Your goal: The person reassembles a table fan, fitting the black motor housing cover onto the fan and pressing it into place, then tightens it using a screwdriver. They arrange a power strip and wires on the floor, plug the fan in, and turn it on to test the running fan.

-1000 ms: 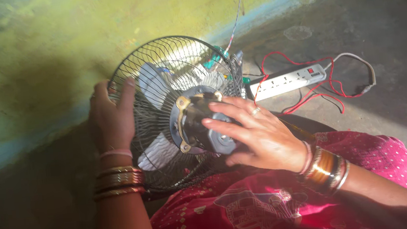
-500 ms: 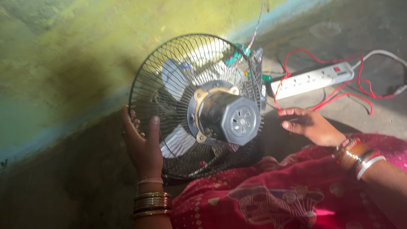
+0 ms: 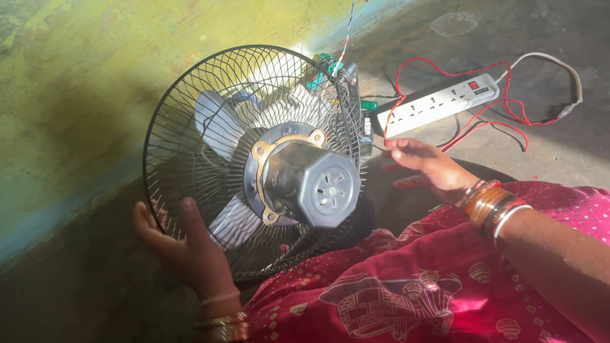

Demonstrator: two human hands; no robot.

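Two hands in view, both mine, and one fan (image 3: 267, 160) between them. The fan stands on edge on the dark floor (image 3: 585, 14), its wire cage (image 3: 176, 131) facing the yellow-green wall (image 3: 54, 83) on the far left, the grey motor housing (image 3: 312, 184) pointing back toward me. My left hand (image 3: 183, 245) cups the near-left rim of the cage, fingers spread and curled over the wires, thumb laid up against the grille; it is touching and steadying it. My right hand (image 3: 426, 168) is just right of the fan, apart from it, fingers loosely spread and holding nothing, hovering low over the floor near the red wires (image 3: 459, 81). A white power strip (image 3: 437, 102) lies beyond that hand, on the far right, with a grey cord (image 3: 553, 69) looping off it. My read on handling: the cage is thin wire, springy, and would likely bend or dent under a hard squeeze, so the rim hoop is the better hold. The motor housing looks stiff and carries most of the weight, I judge, so the fan will want to tip toward me; the housing's flat facets offer a firm second grip. The pale blades (image 3: 216, 128) inside look like light plastic, best left alone. Small green parts (image 3: 329, 65) sit at the top of the cage, too small to make out. My pink patterned clothing (image 3: 405, 302) fills the near edge.
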